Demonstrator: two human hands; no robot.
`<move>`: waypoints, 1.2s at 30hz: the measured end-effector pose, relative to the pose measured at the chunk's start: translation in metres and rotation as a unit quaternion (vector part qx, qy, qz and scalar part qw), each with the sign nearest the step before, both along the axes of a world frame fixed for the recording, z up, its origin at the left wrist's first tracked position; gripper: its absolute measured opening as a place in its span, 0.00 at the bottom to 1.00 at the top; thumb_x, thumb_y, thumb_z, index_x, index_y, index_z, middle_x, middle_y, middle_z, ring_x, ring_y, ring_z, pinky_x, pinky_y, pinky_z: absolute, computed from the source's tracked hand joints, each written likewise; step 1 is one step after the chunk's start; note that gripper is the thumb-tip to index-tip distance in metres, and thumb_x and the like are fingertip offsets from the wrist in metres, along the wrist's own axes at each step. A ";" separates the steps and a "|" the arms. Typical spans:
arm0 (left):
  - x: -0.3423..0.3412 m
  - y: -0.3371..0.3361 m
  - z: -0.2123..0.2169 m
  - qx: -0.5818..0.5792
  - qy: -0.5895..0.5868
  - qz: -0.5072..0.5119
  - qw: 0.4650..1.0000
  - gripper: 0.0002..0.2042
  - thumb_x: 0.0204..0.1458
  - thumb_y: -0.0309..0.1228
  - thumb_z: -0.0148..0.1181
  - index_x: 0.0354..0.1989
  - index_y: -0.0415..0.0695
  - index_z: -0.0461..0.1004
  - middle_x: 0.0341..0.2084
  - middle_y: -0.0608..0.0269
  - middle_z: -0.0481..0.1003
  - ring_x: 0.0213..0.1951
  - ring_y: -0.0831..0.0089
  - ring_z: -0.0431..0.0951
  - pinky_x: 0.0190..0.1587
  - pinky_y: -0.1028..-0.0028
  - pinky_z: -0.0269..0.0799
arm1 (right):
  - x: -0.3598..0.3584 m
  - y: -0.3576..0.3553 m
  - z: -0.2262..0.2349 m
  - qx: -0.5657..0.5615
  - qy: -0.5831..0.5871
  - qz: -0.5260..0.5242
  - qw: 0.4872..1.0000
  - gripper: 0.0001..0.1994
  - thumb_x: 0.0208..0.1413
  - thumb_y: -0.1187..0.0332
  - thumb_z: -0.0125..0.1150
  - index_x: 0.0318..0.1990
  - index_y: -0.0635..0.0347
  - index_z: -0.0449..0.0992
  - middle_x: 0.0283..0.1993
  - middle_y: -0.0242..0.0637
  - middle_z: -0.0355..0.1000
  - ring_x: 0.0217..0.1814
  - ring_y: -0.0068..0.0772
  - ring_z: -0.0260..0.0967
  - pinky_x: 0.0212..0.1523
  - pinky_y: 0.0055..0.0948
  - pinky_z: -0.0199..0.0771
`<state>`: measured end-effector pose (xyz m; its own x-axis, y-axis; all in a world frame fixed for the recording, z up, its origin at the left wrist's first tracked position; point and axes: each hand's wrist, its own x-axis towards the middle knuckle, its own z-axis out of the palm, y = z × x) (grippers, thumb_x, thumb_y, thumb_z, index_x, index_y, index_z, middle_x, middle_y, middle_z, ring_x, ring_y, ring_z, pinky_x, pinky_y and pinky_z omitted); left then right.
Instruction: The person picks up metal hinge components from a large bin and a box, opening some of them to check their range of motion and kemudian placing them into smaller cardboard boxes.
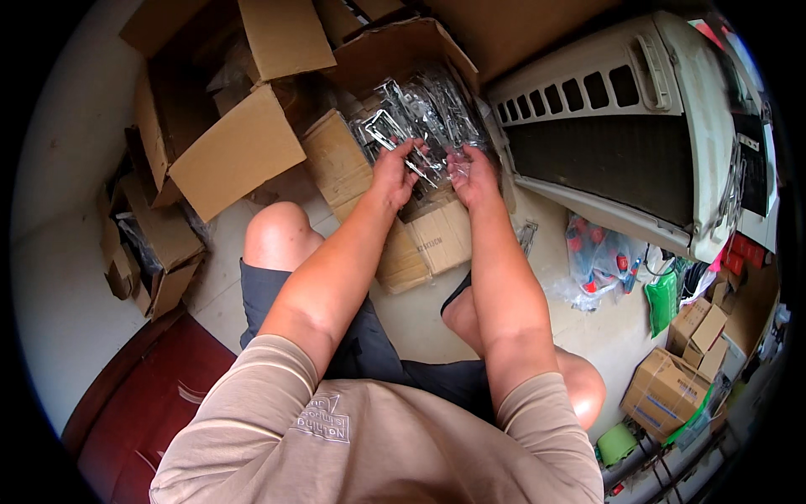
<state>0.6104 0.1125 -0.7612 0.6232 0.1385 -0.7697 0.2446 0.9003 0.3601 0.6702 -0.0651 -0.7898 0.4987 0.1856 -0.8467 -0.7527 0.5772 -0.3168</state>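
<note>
While the left hand (393, 178) grips metal pieces (388, 128), the right hand (477, 178) touches clear plastic (458, 165), grasp unclear; many packets (441, 101) remain boxed.

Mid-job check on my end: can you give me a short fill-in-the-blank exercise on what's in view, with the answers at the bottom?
The left hand and right hand are at shiny metal pieces in an open box made of ____.
The big white appliance stands to the ____ of both hands.
The small round tub near the lower right is coloured ____.

Missing words: cardboard; right; green
</note>
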 end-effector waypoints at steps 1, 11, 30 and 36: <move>-0.002 0.000 -0.001 0.012 0.009 -0.003 1.000 0.17 0.67 0.25 0.59 0.59 0.53 0.63 0.47 0.58 0.82 0.47 0.64 0.83 0.49 0.58 0.84 | -0.002 0.003 0.002 -0.008 -0.002 -0.006 1.000 0.13 0.67 0.66 0.65 0.52 0.63 0.74 0.42 0.42 0.78 0.42 0.38 0.79 0.40 0.32 0.87; -0.002 -0.003 0.011 0.029 0.041 -0.012 0.999 0.18 0.67 0.26 0.60 0.59 0.53 0.61 0.45 0.61 0.81 0.48 0.64 0.83 0.49 0.57 0.83 | 0.019 0.019 0.020 -0.134 -0.044 0.074 0.987 0.19 0.65 0.55 0.72 0.50 0.60 0.78 0.40 0.41 0.79 0.35 0.34 0.76 0.31 0.28 0.80; -0.003 -0.005 0.023 0.029 0.014 -0.023 0.999 0.09 0.74 0.44 0.53 0.53 0.57 0.70 0.44 0.66 0.83 0.46 0.69 0.83 0.48 0.63 0.78 | 0.002 -0.012 0.042 0.029 -0.103 0.111 0.988 0.11 0.68 0.66 0.67 0.54 0.57 0.76 0.43 0.36 0.79 0.35 0.31 0.76 0.33 0.28 0.79; -0.009 -0.008 0.021 0.033 0.020 -0.025 0.999 0.06 0.72 0.39 0.55 0.52 0.58 0.71 0.43 0.66 0.83 0.45 0.69 0.84 0.48 0.62 0.78 | -0.036 -0.010 0.053 -0.104 -0.149 0.120 0.976 0.25 0.69 0.66 0.66 0.70 0.61 0.67 0.62 0.35 0.74 0.61 0.32 0.74 0.58 0.38 0.78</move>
